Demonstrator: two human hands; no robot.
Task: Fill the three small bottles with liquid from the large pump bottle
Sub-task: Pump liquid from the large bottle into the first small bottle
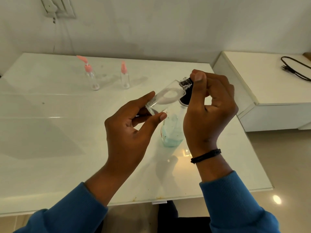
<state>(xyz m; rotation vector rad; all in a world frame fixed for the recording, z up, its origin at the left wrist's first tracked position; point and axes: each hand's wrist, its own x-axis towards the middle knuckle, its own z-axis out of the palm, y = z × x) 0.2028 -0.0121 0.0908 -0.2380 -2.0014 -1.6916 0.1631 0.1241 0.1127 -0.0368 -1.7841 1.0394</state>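
Observation:
My left hand [133, 126] holds a small clear bottle [165, 98] by its base, tilted with the neck up to the right. My right hand [210, 105] pinches the bottle's cap [186, 83] between thumb and fingers. Below the hands stands the large pump bottle [171, 132], clear with a little blue liquid at the bottom; its dark top [184, 99] is partly hidden behind the small bottle. Two more small clear bottles stand upright at the back of the table, one with a pink pump [90, 75] and one with a pink spray top [124, 76].
The white glossy table [50, 132] runs under everything, its front edge near my sleeves. A lower white cabinet [269, 89] stands to the right with a black cable [294, 68] on it. A wall socket [57, 7] is at the upper left.

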